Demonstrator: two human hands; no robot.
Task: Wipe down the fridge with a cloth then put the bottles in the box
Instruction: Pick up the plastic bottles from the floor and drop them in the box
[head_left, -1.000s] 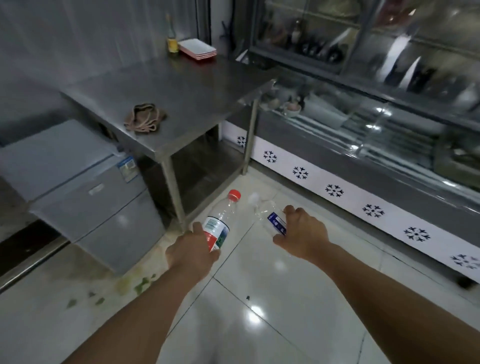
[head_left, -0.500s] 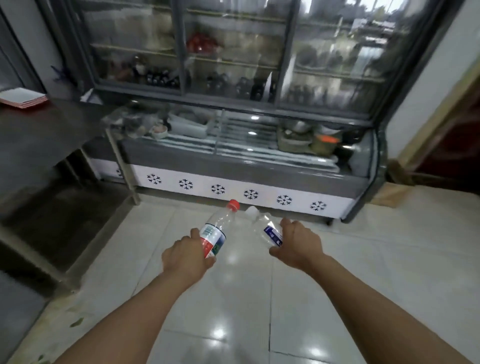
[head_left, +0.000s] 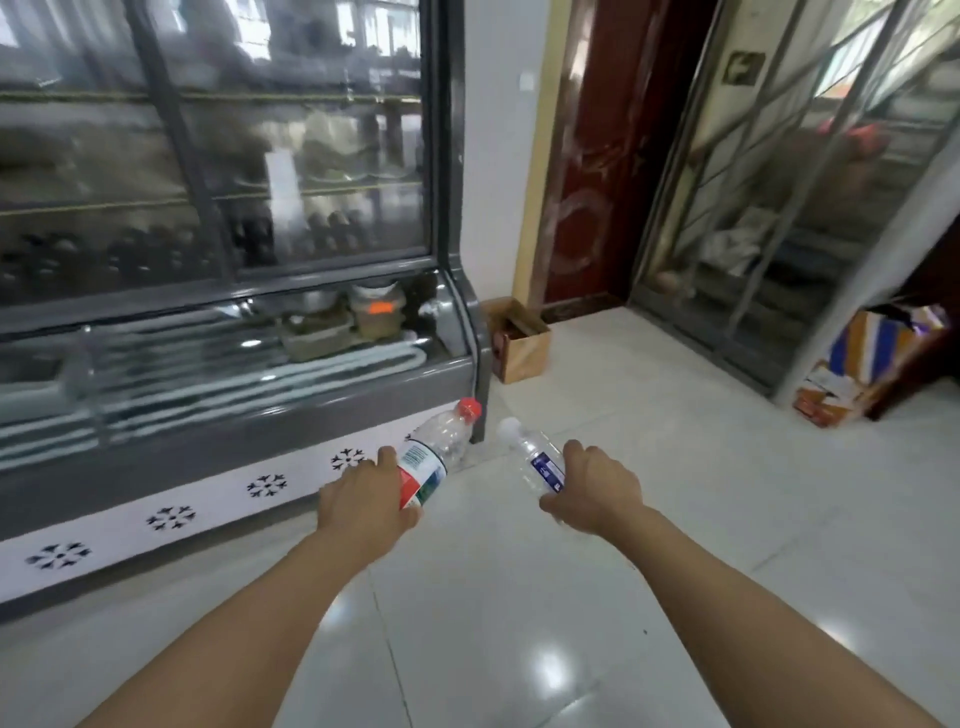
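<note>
My left hand (head_left: 366, 504) grips a clear plastic bottle with a red cap (head_left: 436, 452) and a red, white and green label. My right hand (head_left: 595, 491) grips a smaller clear bottle with a white cap (head_left: 535, 460) and a blue label. Both bottles point forward and up, held out over the floor. An open cardboard box (head_left: 519, 343) stands on the floor against the right end of the glass-fronted fridge (head_left: 218, 322), a little way ahead of my hands.
The grey fridge with its snowflake-patterned white base runs along the left. A dark red door (head_left: 597, 156) and a metal grille door (head_left: 779, 197) are ahead on the right. A colourful carton (head_left: 862, 364) leans at the far right. White glossy tiles cover the floor.
My view has swung right, from the steel table and fridge front to the fridge's right end, bringing the cardboard box and doors into sight. Both hands keep holding their bottles.
</note>
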